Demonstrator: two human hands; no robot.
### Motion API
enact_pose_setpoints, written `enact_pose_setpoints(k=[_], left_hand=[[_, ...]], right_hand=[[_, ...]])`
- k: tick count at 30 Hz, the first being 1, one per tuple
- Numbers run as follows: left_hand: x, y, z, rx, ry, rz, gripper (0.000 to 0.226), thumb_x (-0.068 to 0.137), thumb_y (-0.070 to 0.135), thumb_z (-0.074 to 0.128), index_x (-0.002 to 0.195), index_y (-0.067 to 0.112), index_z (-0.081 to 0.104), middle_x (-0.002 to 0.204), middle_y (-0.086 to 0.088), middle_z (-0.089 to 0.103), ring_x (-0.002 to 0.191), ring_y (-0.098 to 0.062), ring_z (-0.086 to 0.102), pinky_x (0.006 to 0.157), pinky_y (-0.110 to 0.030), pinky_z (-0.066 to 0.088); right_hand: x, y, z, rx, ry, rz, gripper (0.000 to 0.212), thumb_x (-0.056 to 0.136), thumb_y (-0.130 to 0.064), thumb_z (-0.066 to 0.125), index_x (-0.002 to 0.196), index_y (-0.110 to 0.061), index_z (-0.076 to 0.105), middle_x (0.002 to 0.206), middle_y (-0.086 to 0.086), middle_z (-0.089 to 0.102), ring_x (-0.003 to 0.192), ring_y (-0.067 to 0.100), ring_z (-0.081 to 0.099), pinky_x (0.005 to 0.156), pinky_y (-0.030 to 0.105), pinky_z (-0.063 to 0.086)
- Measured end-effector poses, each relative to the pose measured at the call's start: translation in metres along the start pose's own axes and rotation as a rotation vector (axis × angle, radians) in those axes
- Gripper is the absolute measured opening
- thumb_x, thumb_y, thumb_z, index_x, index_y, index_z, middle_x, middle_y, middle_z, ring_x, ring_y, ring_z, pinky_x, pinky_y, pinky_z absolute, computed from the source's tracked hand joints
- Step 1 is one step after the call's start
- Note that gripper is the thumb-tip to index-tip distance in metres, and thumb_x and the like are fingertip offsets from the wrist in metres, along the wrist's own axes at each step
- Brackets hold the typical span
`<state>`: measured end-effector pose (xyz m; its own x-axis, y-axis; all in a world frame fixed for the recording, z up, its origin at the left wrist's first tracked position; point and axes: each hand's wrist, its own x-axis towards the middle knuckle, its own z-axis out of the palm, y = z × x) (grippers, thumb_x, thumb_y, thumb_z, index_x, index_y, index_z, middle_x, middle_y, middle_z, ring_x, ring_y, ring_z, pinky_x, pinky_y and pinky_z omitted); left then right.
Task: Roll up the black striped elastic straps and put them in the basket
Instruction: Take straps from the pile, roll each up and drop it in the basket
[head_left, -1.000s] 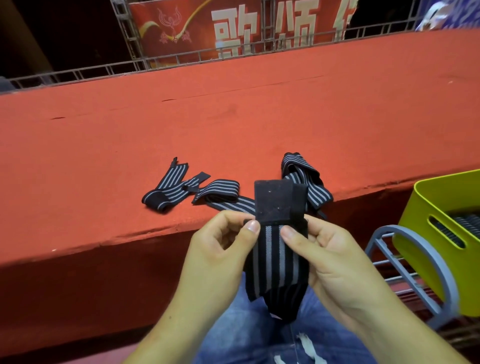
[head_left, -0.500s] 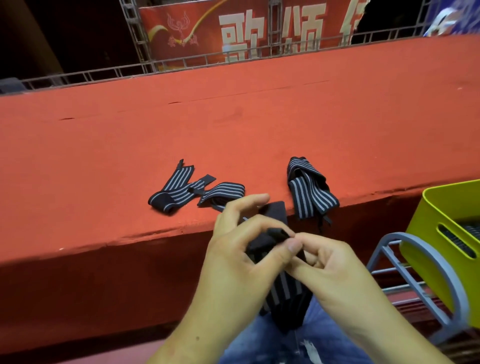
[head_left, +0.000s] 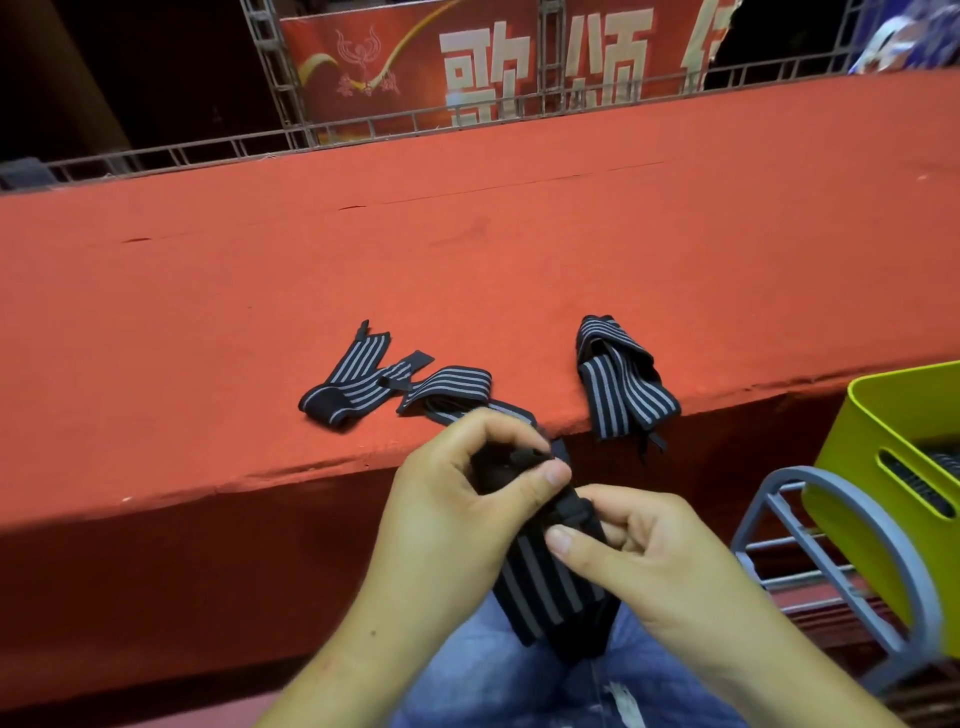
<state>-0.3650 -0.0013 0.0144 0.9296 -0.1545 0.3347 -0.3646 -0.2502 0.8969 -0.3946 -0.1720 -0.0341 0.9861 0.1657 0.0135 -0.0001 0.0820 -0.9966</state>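
Black striped strap (head_left: 540, 582), lower centre of frame: its black end is pinched between the curled fingers (head_left: 550, 475) of left hand (head_left: 467, 519) and right hand (head_left: 660, 561), best wound tight with edges aligned, with the basket (head_left: 878, 457) set at right.

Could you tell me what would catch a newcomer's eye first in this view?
The left hand and right hand grip a black striped elastic strap at lower centre. Beyond them, loose striped straps lie on the red ledge, one draping over its edge. A yellow-green basket sits at far right.
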Motion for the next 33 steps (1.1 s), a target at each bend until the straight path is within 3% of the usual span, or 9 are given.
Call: enact_pose_setpoints(k=[4, 6, 10, 12, 17, 21, 26, 30, 33], left_hand=[[0.0005, 0.0027, -0.0045, -0.012, -0.027, -0.018, 0.046, 0.085, 0.011, 0.083, 0.119, 0.039, 0.069, 0.098, 0.011, 0.076, 0.087, -0.008, 0.072, 0.082, -0.026, 0.058], [0.0003, 0.0020, -0.0047, -0.007, -0.023, -0.012, 0.045, 0.084, 0.013, 0.084, 0.118, 0.040, 0.070, 0.089, 0.012, 0.074, 0.079, -0.004, 0.069, 0.075, -0.020, 0.053], [0.0022, 0.0003, -0.0029, -0.067, -0.021, -0.055, 0.025, 0.085, 0.017, 0.083, 0.106, 0.029, 0.077, 0.080, 0.015, 0.075, 0.077, -0.003, 0.071, 0.073, -0.021, 0.055], [0.0032, -0.0012, -0.0025, -0.107, -0.039, -0.069, 0.011, 0.088, 0.014, 0.078, 0.095, 0.022, 0.079, 0.086, 0.007, 0.080, 0.084, -0.011, 0.076, 0.080, -0.030, 0.060], [0.0039, -0.0014, -0.0023, -0.136, -0.065, -0.051, 0.011, 0.090, 0.011, 0.076, 0.089, 0.021, 0.080, 0.087, 0.001, 0.080, 0.086, -0.018, 0.077, 0.084, -0.038, 0.061], [0.0043, -0.0011, -0.0028, -0.200, -0.053, -0.048, 0.008, 0.088, 0.010, 0.076, 0.089, 0.017, 0.080, 0.087, -0.002, 0.080, 0.086, -0.021, 0.078, 0.083, -0.038, 0.062], [0.0034, 0.0000, -0.0019, -0.245, -0.036, -0.068, 0.012, 0.092, 0.009, 0.072, 0.099, 0.016, 0.078, 0.091, -0.002, 0.081, 0.091, -0.016, 0.078, 0.083, -0.028, 0.061], [0.0032, 0.0006, 0.0000, -0.203, -0.017, -0.028, 0.013, 0.092, 0.007, 0.072, 0.095, 0.018, 0.078, 0.092, 0.001, 0.081, 0.091, -0.016, 0.078, 0.085, -0.031, 0.062], [0.0046, 0.0028, 0.0009, -0.169, 0.025, 0.031, 0.014, 0.091, 0.008, 0.073, 0.093, 0.020, 0.079, 0.090, 0.004, 0.081, 0.088, -0.015, 0.077, 0.082, -0.031, 0.061]], right_hand=[[-0.0012, -0.0007, 0.0001, -0.008, -0.005, 0.010, 0.015, 0.101, -0.010, 0.069, 0.107, -0.017, 0.080, 0.102, 0.024, 0.078, 0.106, 0.045, 0.073, 0.097, 0.061, 0.056], [-0.0010, -0.0021, 0.0006, 0.008, -0.010, -0.002, 0.015, 0.098, -0.024, 0.072, 0.106, -0.014, 0.080, 0.100, 0.028, 0.076, 0.100, 0.040, 0.076, 0.093, 0.061, 0.056], [0.0011, -0.0005, 0.0014, -0.025, 0.027, -0.039, 0.047, 0.088, -0.051, 0.071, 0.105, -0.008, 0.077, 0.098, 0.042, 0.063, 0.085, 0.029, 0.061, 0.077, 0.059, 0.051], [0.0022, 0.0016, 0.0006, -0.029, 0.029, -0.051, 0.050, 0.085, -0.053, 0.072, 0.105, -0.007, 0.077, 0.098, 0.043, 0.062, 0.085, 0.028, 0.059, 0.078, 0.051, 0.048], [0.0026, 0.0043, -0.0017, -0.016, 0.002, -0.041, 0.053, 0.086, -0.052, 0.073, 0.103, -0.003, 0.075, 0.099, 0.043, 0.062, 0.085, 0.028, 0.060, 0.079, 0.050, 0.047], [0.0032, 0.0061, -0.0031, -0.044, -0.042, -0.007, 0.057, 0.085, -0.056, 0.073, 0.101, -0.001, 0.073, 0.100, 0.041, 0.064, 0.085, 0.030, 0.061, 0.078, 0.051, 0.046], [0.0050, 0.0042, -0.0020, -0.096, 0.045, -0.059, 0.070, 0.084, -0.060, 0.072, 0.092, 0.009, 0.068, 0.085, 0.039, 0.060, 0.078, 0.022, 0.055, 0.074, 0.046, 0.044], [0.0044, 0.0027, 0.0001, -0.064, 0.066, -0.013, 0.074, 0.082, -0.063, 0.075, 0.094, 0.010, 0.066, 0.090, 0.046, 0.058, 0.076, 0.033, 0.058, 0.068, 0.063, 0.046], [0.0022, -0.0003, 0.0012, -0.056, 0.059, 0.017, 0.064, 0.083, -0.062, 0.075, 0.098, 0.001, 0.071, 0.097, 0.046, 0.060, 0.078, 0.061, 0.063, 0.074, 0.083, 0.044]])
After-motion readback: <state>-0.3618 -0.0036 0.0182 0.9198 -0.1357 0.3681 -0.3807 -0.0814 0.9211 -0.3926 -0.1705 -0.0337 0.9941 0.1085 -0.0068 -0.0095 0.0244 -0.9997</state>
